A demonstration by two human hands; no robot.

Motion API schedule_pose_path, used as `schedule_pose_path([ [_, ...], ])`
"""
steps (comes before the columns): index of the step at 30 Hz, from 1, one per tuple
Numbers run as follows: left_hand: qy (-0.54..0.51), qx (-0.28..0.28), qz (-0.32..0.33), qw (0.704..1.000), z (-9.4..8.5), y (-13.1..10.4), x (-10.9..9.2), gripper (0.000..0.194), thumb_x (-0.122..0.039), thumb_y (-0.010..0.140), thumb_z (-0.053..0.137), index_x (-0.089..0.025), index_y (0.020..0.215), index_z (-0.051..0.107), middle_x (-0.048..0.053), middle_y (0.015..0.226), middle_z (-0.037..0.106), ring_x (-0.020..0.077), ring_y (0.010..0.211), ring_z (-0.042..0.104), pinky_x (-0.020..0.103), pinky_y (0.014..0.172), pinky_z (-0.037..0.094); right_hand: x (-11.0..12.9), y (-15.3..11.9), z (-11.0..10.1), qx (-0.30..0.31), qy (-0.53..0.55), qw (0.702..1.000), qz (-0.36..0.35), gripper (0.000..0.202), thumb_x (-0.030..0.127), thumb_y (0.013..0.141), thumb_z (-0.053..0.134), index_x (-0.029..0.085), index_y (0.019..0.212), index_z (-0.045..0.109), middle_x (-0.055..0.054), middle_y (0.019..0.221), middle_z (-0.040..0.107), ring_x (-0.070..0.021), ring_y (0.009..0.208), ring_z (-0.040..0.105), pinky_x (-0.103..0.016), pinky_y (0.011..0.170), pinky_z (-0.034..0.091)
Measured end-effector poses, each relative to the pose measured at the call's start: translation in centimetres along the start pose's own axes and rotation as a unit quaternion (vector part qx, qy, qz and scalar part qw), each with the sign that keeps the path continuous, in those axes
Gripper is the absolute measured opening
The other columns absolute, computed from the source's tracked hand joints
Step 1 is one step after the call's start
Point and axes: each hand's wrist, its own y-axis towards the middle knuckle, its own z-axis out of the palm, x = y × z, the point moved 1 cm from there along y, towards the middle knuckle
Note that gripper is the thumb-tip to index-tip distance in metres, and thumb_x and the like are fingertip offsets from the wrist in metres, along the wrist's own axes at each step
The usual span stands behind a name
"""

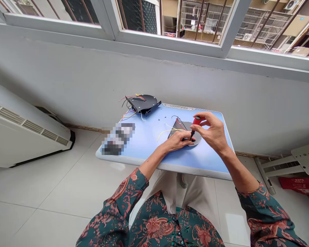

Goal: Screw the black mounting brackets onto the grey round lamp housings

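Nearest, the left hand (179, 140) rests on a dark, round-ended plate (197, 140) at the right of the blue worktop (144, 147), seemingly to steady it; whether its fingertips pinch anything cannot be told; the right hand (212, 129) is closed around a red-handled screwdriver (196, 120), held near upright over the plate, apparently to press down squarely; loose wires (167, 130) spread leftward, clear of the tool; beyond, small dark pieces (159, 119) lie near a second black assembly (146, 102) at the far-left corner.

Blue-topped table (144, 144) with pale edges
A black wired assembly (150, 100) sits at the far left corner; small dark bits (159, 119) lie between it and a wired plate (185, 125); pixelation hides the near left.
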Motion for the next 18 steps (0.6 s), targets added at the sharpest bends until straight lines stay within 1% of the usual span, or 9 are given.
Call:
schedule_pose_path([
  [2, -0.009, 0.003, 0.003, 1.000, -0.1, -0.1, -0.1, 0.006, -0.024, 0.088, 0.072, -0.019, 0.090, 0.074, 0.006, 0.106, 0.079, 0.0241, 0.106, 0.072, 0.035, 0.096, 0.053, -0.1, 0.1, 0.0, 0.011, 0.004, 1.000, -0.001, 0.022, 0.023, 0.083, 0.073, 0.025, 0.105, 0.074, -0.002, 0.098, 0.074, -0.0174, 0.084, 0.070, -0.038, 0.086, 0.062],
  [5, -0.023, 0.006, 0.009, 1.000, -0.1, -0.2, -0.2, 0.006, -0.022, 0.090, 0.067, -0.019, 0.087, 0.071, 0.007, 0.116, 0.078, 0.0256, 0.116, 0.070, 0.037, 0.103, 0.051, -0.8, 0.6, -0.5, 0.077, 0.079, 0.993, 0.033, 0.029, 0.017, 0.084, 0.064, 0.024, 0.111, 0.074, -0.003, 0.100, 0.076, -0.0183, 0.092, 0.074, -0.040, 0.094, 0.061],
  [7, -0.027, 0.005, 0.008, 1.000, -0.1, -0.2, -0.3, 0.007, -0.021, 0.091, 0.064, -0.019, 0.086, 0.069, 0.008, 0.117, 0.078, 0.0256, 0.117, 0.070, 0.037, 0.102, 0.052, -1.1, 0.8, -0.9, 0.093, 0.118, 0.987, 0.056, 0.032, 0.019, 0.085, 0.064, 0.023, 0.116, 0.070, -0.003, 0.099, 0.078, -0.0194, 0.097, 0.075, -0.042, 0.099, 0.060],
  [10, -0.028, 0.000, -0.002, 1.000, 0.1, -0.2, -0.3, 0.011, -0.021, 0.090, 0.065, -0.019, 0.080, 0.064, 0.007, 0.105, 0.078, 0.0251, 0.110, 0.073, 0.035, 0.095, 0.054, -0.9, 0.3, -0.8, 0.058, 0.103, 0.991, 0.059, 0.036, 0.026, 0.085, 0.071, 0.024, 0.120, 0.062, -0.003, 0.099, 0.077, -0.0206, 0.098, 0.076, -0.045, 0.099, 0.061],
  [13, -0.032, -0.007, -0.002, 0.999, 0.2, -0.1, -0.3, 0.022, -0.025, 0.089, 0.068, -0.019, 0.072, 0.056, 0.004, 0.086, 0.074, 0.0257, 0.105, 0.074, 0.032, 0.085, 0.054, -0.2, -0.4, -0.4, -0.004, 0.015, 1.000, 0.026, 0.034, 0.029, 0.079, 0.079, 0.025, 0.108, 0.062, -0.001, 0.092, 0.074, -0.0206, 0.091, 0.074, -0.043, 0.091, 0.064],
  [14, -0.036, -0.009, -0.001, 0.999, 0.2, -0.1, -0.2, 0.025, -0.025, 0.089, 0.069, -0.019, 0.070, 0.054, 0.004, 0.084, 0.072, 0.0258, 0.105, 0.075, 0.031, 0.084, 0.054, 0.0, -0.4, -0.3, -0.009, 0.001, 1.000, 0.015, 0.030, 0.027, 0.079, 0.078, 0.025, 0.105, 0.063, 0.000, 0.089, 0.073, -0.0199, 0.088, 0.073, -0.042, 0.089, 0.064],
  [15, -0.042, -0.009, 0.002, 0.999, 0.2, -0.1, -0.2, 0.025, -0.025, 0.089, 0.070, -0.019, 0.070, 0.054, 0.003, 0.084, 0.072, 0.0259, 0.106, 0.074, 0.031, 0.085, 0.054, 0.1, -0.3, -0.4, 0.005, 0.007, 1.000, 0.007, 0.025, 0.025, 0.081, 0.076, 0.024, 0.102, 0.064, 0.000, 0.088, 0.072, -0.0191, 0.086, 0.072, -0.040, 0.088, 0.064],
  [16, -0.048, -0.007, 0.005, 0.999, 0.2, -0.1, -0.2, 0.024, -0.024, 0.089, 0.070, -0.019, 0.071, 0.056, 0.004, 0.086, 0.073, 0.0258, 0.108, 0.074, 0.032, 0.087, 0.054, 0.1, -0.1, -0.4, 0.039, 0.031, 0.999, 0.000, 0.020, 0.022, 0.083, 0.072, 0.024, 0.101, 0.064, 0.000, 0.088, 0.072, -0.0186, 0.086, 0.072, -0.039, 0.086, 0.064],
  [18, -0.055, -0.003, 0.010, 0.998, 0.2, -0.1, -0.2, 0.019, -0.021, 0.089, 0.070, -0.019, 0.073, 0.060, 0.005, 0.095, 0.076, 0.0253, 0.112, 0.073, 0.034, 0.093, 0.053, 0.1, 0.4, -0.7, 0.137, 0.100, 0.985, -0.009, 0.015, 0.018, 0.087, 0.065, 0.022, 0.102, 0.067, -0.002, 0.094, 0.073, -0.0187, 0.090, 0.073, -0.037, 0.085, 0.063],
])
